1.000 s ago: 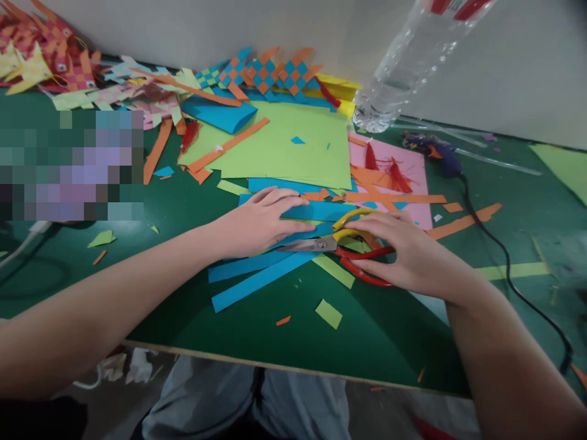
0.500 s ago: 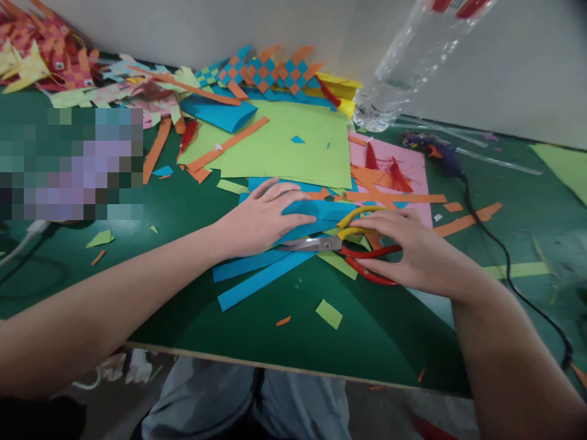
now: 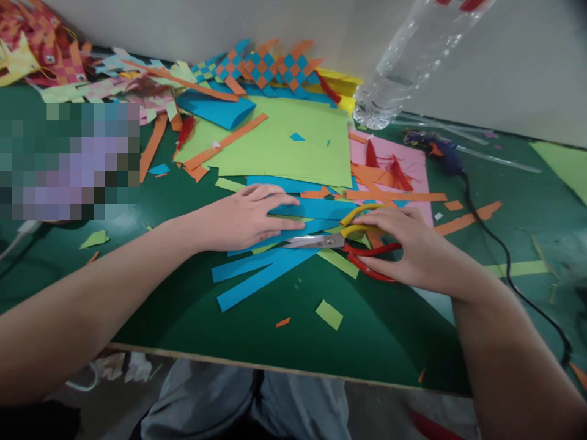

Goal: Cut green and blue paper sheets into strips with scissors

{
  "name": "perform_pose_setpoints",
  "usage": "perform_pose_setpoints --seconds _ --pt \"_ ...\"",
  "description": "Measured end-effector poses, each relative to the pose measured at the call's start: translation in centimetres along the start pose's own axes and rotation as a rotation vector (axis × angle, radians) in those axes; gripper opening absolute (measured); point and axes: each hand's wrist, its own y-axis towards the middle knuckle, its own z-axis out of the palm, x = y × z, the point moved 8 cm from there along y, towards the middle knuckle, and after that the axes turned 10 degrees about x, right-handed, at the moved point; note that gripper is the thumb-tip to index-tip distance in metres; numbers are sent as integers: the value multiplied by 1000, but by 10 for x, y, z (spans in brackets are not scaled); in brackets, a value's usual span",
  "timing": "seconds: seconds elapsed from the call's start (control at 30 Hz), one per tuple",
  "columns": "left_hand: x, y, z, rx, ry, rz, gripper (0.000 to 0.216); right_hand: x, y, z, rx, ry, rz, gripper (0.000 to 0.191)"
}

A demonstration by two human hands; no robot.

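Observation:
My left hand [image 3: 245,218] lies flat, fingers stretched out, on a blue paper sheet [image 3: 316,209] on the green table [image 3: 380,336]. Several blue strips [image 3: 261,273] fan out below it toward the front edge. My right hand [image 3: 413,250] rests over two pairs of scissors lying on the paper: yellow-handled scissors [image 3: 355,223] and red-handled scissors [image 3: 371,269]. Its fingers curl over the handles. The steel blades [image 3: 312,242] point left toward my left hand's fingertips.
A large light-green sheet [image 3: 284,143], a pink sheet [image 3: 413,168] and orange strips [image 3: 394,196] lie behind the hands. Woven blue-and-orange paper pieces [image 3: 270,64] sit at the back. A clear plastic bottle [image 3: 403,67] stands back right. A glue gun [image 3: 435,150] and its black cord [image 3: 499,250] run along the right.
My left hand has slid slightly left and flattened on the blue paper. The right hand and scissors have shifted a little right. The blue strips have barely moved.

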Motion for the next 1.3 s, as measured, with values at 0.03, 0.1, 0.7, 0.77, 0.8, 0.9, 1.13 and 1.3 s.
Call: perform_pose_setpoints --seconds 0.03,0.1,0.7,0.77,0.8,0.9,1.13,1.3 --pt "1 1 1 1 9 -10 43 0 0 0 -1 -4 3 40" --pt "1 3 2 -2 22 -20 43 0 0 1 -1 -11 7 41" --pt "-4 11 5 -41 -30 -10 38 6 3 6 -2 -8 -15 38" --pt "-5 12 5 -32 -35 -9 39 5 2 6 12 -3 -11 38" --pt "-6 12 5 -27 -36 -7 39 5 2 6 18 1 -10 39" --pt "-10 14 5 -4 -39 2 41 1 -2 3 24 7 -6 40" --pt "-15 17 4 16 -29 -10 42 -1 -5 -2 43 8 -31 36" --pt "-14 17 5 12 -32 -14 40 0 -3 4 42 37 0 40"
